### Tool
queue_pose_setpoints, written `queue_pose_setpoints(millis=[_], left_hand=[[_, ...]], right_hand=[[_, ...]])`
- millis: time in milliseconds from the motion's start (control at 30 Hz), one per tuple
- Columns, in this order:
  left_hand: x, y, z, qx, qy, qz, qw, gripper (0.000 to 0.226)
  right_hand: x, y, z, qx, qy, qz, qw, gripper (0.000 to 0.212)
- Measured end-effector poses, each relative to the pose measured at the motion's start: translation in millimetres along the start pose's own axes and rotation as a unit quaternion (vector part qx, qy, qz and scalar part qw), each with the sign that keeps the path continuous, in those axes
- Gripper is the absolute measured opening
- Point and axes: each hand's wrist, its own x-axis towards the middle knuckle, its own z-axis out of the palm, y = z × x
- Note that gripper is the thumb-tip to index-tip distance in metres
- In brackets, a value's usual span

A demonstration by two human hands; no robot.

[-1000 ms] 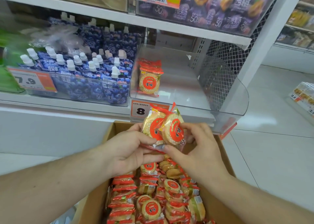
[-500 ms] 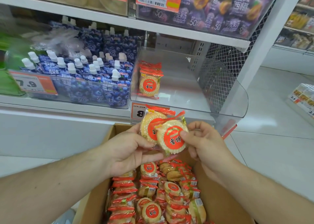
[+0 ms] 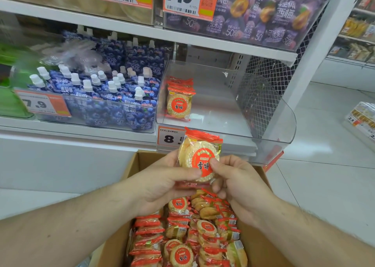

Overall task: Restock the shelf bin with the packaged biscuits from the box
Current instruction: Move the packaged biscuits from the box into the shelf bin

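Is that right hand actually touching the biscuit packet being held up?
Touching. The head view shows the right hand with its thumb pressed on the biscuit packet.

The biscuit packets (image 3: 199,157) wear glossy clear film with shiny red printed seals. The box (image 3: 140,161) is matt brown cardboard, its edges rough. The shelf bin (image 3: 284,124) is smooth clear plastic that catches glare. Behind its right edge stands a dark wire mesh panel (image 3: 261,84). The shelf (image 3: 81,130) looks smooth white painted metal; the floor tiles (image 3: 324,165) are glossy.
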Motion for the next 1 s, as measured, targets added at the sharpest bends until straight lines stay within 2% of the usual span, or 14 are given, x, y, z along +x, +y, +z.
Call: queue_pose_setpoints(millis=[233, 367, 467, 533, 600, 633, 700, 733, 767, 900, 1000], left_hand=[[3.9, 3.4, 1.2, 0.047, 0.065, 0.044, 0.996, 0.059], [4.3, 10.2, -0.1, 0.044, 0.048, 0.066, 0.996, 0.052], [3.0, 19.2, 0.1, 0.063, 0.03, 0.088, 0.994, 0.049], [2.1, 28.3, -0.5, 0.08, 0.047, 0.121, 0.988, 0.043], [4.8, 37.3, -9.1, 0.134, 0.113, 0.185, 0.967, 0.041], [8.1, 40.9, -16.5, 0.179, 0.169, 0.221, 0.944, 0.04], [14.6, 46.7, -33.8, 0.273, 0.294, 0.272, 0.875, 0.03], [17.5, 48.5, -41.1, 0.318, 0.338, 0.281, 0.84, 0.028], [20.4, 48.5, -46.8, 0.346, 0.361, 0.28, 0.819, 0.031], [30.4, 38.7, -59.7, 0.419, 0.323, 0.237, 0.815, 0.047], [32.6, 33.3, -58.5, 0.456, 0.287, 0.205, 0.817, 0.043]], right_hand=[[-1.8, -8.0, 5.0, 0.018, -0.024, 0.025, 0.999, 0.027], [1.1, -19.3, 0.2, -0.036, -0.039, -0.028, 0.998, 0.059], [-0.3, -30.3, 3.9, -0.071, -0.088, -0.058, 0.992, 0.047], [0.3, -41.4, 11.0, -0.083, -0.095, -0.085, 0.988, 0.036], [10.6, -61.8, 15.1, -0.088, -0.073, -0.129, 0.985, 0.023], [21.2, -75.1, 14.8, -0.091, -0.051, -0.154, 0.983, 0.017], [54.4, -100.6, 10.8, -0.126, 0.0, -0.178, 0.976, 0.012], [72.8, -110.0, 9.7, -0.157, 0.018, -0.171, 0.972, 0.014], [91.7, -114.8, 9.6, -0.189, 0.027, -0.157, 0.969, 0.017], [156.1, -101.2, 24.2, -0.286, 0.018, -0.085, 0.954, 0.02], [185.0, -87.8, 42.9, -0.314, 0.009, -0.066, 0.947, 0.021]])
